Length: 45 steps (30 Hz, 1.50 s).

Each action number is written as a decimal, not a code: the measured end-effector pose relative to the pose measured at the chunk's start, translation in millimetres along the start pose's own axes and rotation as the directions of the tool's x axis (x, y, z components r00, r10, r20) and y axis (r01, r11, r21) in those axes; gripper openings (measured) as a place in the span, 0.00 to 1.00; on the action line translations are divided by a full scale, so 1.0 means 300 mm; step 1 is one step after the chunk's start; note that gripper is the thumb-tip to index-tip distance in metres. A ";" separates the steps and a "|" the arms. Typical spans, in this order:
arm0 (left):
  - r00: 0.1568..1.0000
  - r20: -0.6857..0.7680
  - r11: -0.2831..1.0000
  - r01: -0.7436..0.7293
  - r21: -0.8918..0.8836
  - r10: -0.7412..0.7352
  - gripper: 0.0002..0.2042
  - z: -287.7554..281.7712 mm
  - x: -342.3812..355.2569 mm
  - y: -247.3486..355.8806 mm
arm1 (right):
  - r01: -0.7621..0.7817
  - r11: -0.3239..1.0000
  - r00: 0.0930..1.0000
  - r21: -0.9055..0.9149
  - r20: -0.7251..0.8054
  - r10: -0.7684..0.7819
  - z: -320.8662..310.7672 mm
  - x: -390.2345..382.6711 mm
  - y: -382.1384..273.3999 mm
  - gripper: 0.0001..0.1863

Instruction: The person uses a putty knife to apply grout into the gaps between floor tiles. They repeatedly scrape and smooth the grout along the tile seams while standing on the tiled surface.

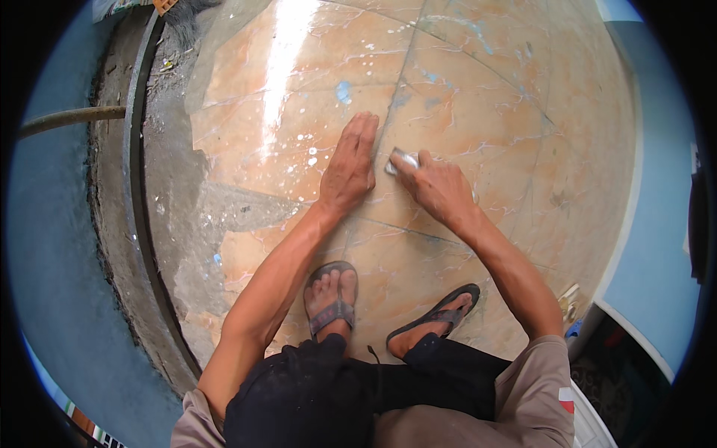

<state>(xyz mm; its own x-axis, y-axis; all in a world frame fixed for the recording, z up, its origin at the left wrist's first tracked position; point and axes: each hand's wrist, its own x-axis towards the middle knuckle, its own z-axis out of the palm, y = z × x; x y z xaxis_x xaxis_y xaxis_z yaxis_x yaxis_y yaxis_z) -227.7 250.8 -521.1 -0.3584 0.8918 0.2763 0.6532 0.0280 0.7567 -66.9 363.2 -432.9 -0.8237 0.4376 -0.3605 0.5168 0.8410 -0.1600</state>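
Observation:
My left hand (349, 168) rests on the tiled floor (493, 112), fingers stretched out together and pointing away from me. It lies beside a dark joint line between tiles and holds nothing that I can see. Just right of that line, my right hand (444, 193) is closed round a small flat silver-grey scraper (393, 160). The scraper's edge is low against the tile; the fingers hide much of its body. White paint spots (313, 151) and a pale blue paint patch (343, 92) mark the tiles near my left hand.
A metal rail (134, 149) runs along the left, beside rough bare concrete (175, 201) and a blue wall (56, 224). Broom bristles (183, 24) show at the top left. My sandalled feet (332, 299) are close below my hands. Small debris (569, 301) lies by the right wall.

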 end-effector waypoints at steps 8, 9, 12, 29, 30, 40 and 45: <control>1.000 0.011 1.000 0.001 0.008 -0.001 0.37 -0.007 -0.005 0.007 | 0.005 0.999 0.997 -0.050 -0.074 -0.009 0.013 0.033 0.089 0.20; 1.000 0.017 1.000 0.002 0.010 -0.003 0.37 -0.009 -0.013 0.005 | -0.027 0.999 0.999 -0.042 -0.030 0.025 0.028 -0.027 0.074 0.20; 1.000 0.029 0.999 -0.012 0.030 0.012 0.36 -0.004 -0.005 0.006 | -0.110 0.992 0.994 -0.055 -0.003 0.110 0.023 -0.048 0.075 0.20; 0.996 0.054 0.995 -0.080 0.062 0.077 0.37 0.032 0.029 0.021 | -0.007 0.989 0.998 -0.145 -0.069 -0.004 -0.112 0.305 0.225 0.16; 0.996 0.064 0.995 -0.071 0.065 0.067 0.37 0.029 0.007 0.019 | 0.013 0.989 0.999 -0.150 -0.035 -0.018 -0.099 0.301 0.224 0.17; 0.994 0.075 0.994 -0.079 0.071 0.073 0.37 0.022 0.028 0.017 | 0.092 0.974 0.990 -0.208 -0.083 -0.112 -0.154 0.325 0.214 0.12; 0.995 0.094 0.990 -0.056 0.133 0.043 0.36 0.010 0.010 0.014 | -0.014 0.990 0.998 -0.137 -0.055 0.006 -0.126 0.240 0.175 0.10</control>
<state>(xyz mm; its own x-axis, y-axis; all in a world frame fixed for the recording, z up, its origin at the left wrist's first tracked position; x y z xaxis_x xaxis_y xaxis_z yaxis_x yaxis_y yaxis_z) -224.0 254.8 -519.0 -0.2657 0.9305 0.2523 0.7548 0.0380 0.6549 -107.9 450.8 -432.6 -0.8319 0.4597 -0.3108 0.4914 0.8705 -0.0277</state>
